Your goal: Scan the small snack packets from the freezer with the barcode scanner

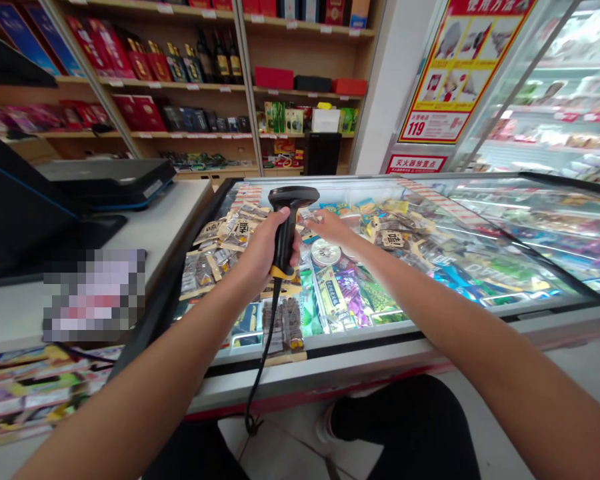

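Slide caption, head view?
Left hand grips a black scanner above a glass-topped case, right hand near snack packets.

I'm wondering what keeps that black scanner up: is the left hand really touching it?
Touching. The head view shows the left hand wrapped around the handle of the black scanner, with fingers showing past its right edge.

Single feed, worn on the head, facing forward and down across the glass-topped case from just above its near edge. Close in: I see the forearms loom large from below, left hand and right hand mid-view. Below the near edge, the wearer's own legs. Beyond the far edge, my view carries to wall shelves, well back. Wide look; shelf uprights lean.
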Tool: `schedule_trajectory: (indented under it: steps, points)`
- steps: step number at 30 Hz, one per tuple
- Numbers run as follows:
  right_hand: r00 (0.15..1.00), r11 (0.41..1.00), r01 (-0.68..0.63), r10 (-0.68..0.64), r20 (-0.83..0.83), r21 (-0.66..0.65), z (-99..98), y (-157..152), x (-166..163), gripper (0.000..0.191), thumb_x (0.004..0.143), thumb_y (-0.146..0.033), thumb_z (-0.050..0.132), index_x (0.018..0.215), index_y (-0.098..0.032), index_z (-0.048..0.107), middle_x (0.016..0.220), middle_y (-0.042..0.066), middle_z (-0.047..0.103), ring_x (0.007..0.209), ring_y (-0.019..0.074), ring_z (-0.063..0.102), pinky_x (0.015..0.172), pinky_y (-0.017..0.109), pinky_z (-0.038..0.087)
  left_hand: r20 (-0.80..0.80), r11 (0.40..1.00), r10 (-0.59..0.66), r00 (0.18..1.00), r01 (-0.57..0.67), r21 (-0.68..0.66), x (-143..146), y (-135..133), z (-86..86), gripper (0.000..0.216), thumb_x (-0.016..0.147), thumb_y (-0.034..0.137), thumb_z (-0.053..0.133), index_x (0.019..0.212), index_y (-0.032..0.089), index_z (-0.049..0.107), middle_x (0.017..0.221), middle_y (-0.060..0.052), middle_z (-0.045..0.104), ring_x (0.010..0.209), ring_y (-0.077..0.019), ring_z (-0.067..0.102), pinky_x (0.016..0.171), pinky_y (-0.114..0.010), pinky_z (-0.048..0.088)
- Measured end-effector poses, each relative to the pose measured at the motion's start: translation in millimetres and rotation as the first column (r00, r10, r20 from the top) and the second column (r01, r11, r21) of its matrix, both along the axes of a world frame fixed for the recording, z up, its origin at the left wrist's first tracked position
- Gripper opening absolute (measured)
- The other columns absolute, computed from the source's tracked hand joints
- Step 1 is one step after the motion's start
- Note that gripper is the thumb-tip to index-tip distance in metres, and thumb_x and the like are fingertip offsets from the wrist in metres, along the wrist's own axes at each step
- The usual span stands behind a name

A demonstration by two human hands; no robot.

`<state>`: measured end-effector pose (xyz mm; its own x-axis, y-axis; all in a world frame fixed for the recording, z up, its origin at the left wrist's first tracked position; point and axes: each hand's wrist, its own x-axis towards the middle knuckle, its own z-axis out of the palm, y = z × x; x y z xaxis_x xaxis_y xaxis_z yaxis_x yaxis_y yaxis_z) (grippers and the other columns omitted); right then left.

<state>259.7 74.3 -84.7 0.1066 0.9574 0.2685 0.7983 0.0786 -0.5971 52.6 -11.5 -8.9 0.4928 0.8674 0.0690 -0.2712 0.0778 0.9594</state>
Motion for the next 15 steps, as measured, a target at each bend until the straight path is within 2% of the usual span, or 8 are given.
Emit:
schedule_trajectory:
  steps: [2,5,7,9,11,12,15]
  points:
    - [1.0,1.0,0.007,-0.008,-0.019,-0.017,1.0,6,-1,0.04,0.087,-0.05,0.07,0.111,-0.019,0.068,0.109,0.012,0.072,0.107,0.0327,0.066,0.095,0.046,0.05,-0.022,1.0,-0.007,1.0,0.007,-0.012,1,0,-1.7,0.031,0.092,0.05,0.053,0.08,0.021,0.051,0.054,0.003,0.054,0.036,-0.0102,0.047,0.036,-0.022,0.034]
    - [0.995,0.995,0.063,-0.057,-0.083,0.079,-2.6,5,-2,0.039,0.076,-0.043,0.079,0.104,-0.02,0.065,0.107,0.009,0.07,0.105,0.0302,0.064,0.093,0.043,0.05,-0.023,1.0,-0.021,1.0,0.021,-0.021,1,-2,-3.2,0.031,0.094,0.048,0.05,0.079,0.021,0.05,0.054,0.003,0.054,0.036,-0.0105,0.048,0.037,-0.022,0.035]
    - [0.978,0.989,0.104,-0.082,-0.194,0.103,-2.9,-1,0,0.036,0.073,-0.037,0.08,0.1,-0.02,0.063,0.104,0.007,0.069,0.098,0.027,0.064,0.088,0.04,0.05,-0.007,0.999,-0.027,1.0,0.026,-0.025,1,-5,-3.3,0.029,0.094,0.048,0.05,0.082,0.021,0.05,0.055,0.003,0.054,0.036,-0.0104,0.048,0.037,-0.022,0.035]
    - [0.924,0.986,0.153,-0.12,-0.362,0.065,1.9,-9,4,0.026,0.074,-0.029,0.076,0.094,-0.021,0.061,0.093,0.003,0.068,0.087,0.0232,0.064,0.08,0.036,0.05,-0.003,0.998,-0.033,0.999,0.033,-0.045,2,-7,-2.6,0.029,0.095,0.048,0.048,0.084,0.021,0.049,0.054,0.004,0.054,0.037,-0.0105,0.049,0.037,-0.022,0.035]
    - [0.804,0.986,0.165,-0.143,-0.578,-0.014,11.8,-17,9,0.015,0.076,-0.022,0.07,0.089,-0.021,0.061,0.081,0.0,0.067,0.077,0.0199,0.063,0.07,0.032,0.048,-0.02,0.996,-0.05,0.999,0.048,-0.079,2,-9,-1.6,0.03,0.096,0.049,0.047,0.083,0.022,0.048,0.054,0.004,0.054,0.036,-0.0107,0.048,0.036,-0.022,0.036]
    - [0.709,0.989,0.136,-0.133,-0.692,-0.05,17.9,-21,11,0.012,0.077,-0.018,0.067,0.087,-0.021,0.061,0.078,0.0,0.067,0.073,0.0187,0.063,0.066,0.03,0.047,-0.028,0.994,-0.057,0.998,0.054,-0.094,2,-9,-1.1,0.031,0.096,0.05,0.047,0.082,0.022,0.047,0.055,0.003,0.055,0.036,-0.0106,0.048,0.036,-0.022,0.036]
    - [0.341,0.996,-0.036,-0.065,-0.938,-0.083,35.5,-29,14,0.017,0.078,-0.008,0.057,0.089,-0.019,0.063,0.083,0.003,0.072,0.076,0.0179,0.068,0.062,0.027,0.046,-0.023,0.989,-0.079,0.997,0.076,-0.125,1,-8,-0.4,0.035,0.097,0.051,0.047,0.079,0.021,0.048,0.056,0.002,0.056,0.036,-0.0101,0.049,0.037,-0.022,0.038]
